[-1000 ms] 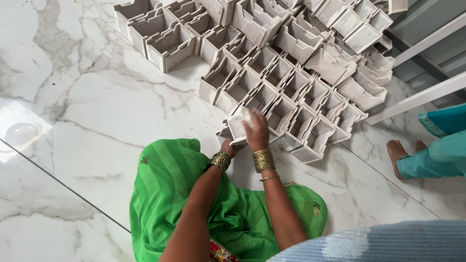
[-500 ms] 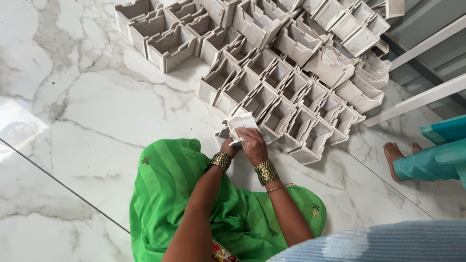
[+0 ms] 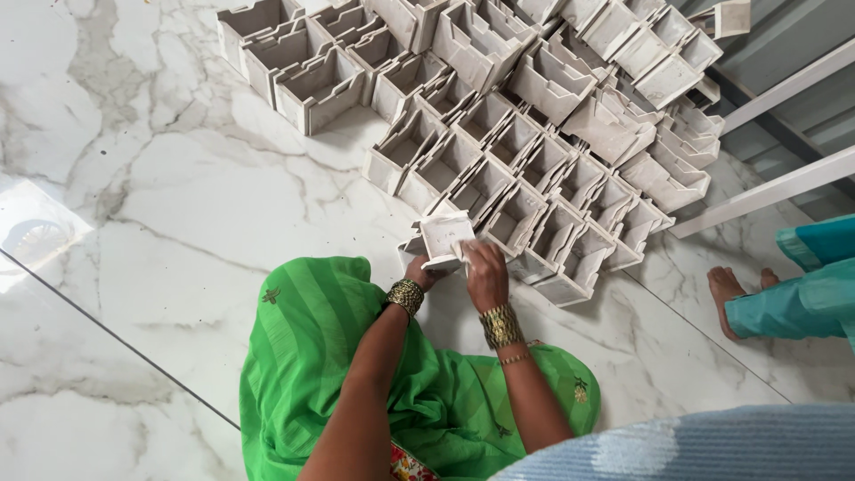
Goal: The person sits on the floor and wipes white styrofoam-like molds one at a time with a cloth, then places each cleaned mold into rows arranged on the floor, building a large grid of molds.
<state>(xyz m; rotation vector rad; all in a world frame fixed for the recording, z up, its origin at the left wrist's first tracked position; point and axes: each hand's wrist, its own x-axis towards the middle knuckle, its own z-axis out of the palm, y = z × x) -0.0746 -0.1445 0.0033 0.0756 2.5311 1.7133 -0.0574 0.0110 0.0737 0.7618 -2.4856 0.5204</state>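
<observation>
**Boxes spread across the floor ahead of the hands**

The small open box (image 3: pixel 445 239) sits between the left hand (image 3: pixel 419 270) and the right hand (image 3: pixel 485 274), tilted, at the near edge of the rows of boxes (image 3: pixel 534 178). Those rows run away and to the right over the marble floor (image 3: pixel 178 205). A further cluster of boxes (image 3: pixel 303 62) lies far left. Slanted rails (image 3: pixel 766 187) lie to the right, with another person's foot (image 3: pixel 726 294) below them.
</observation>
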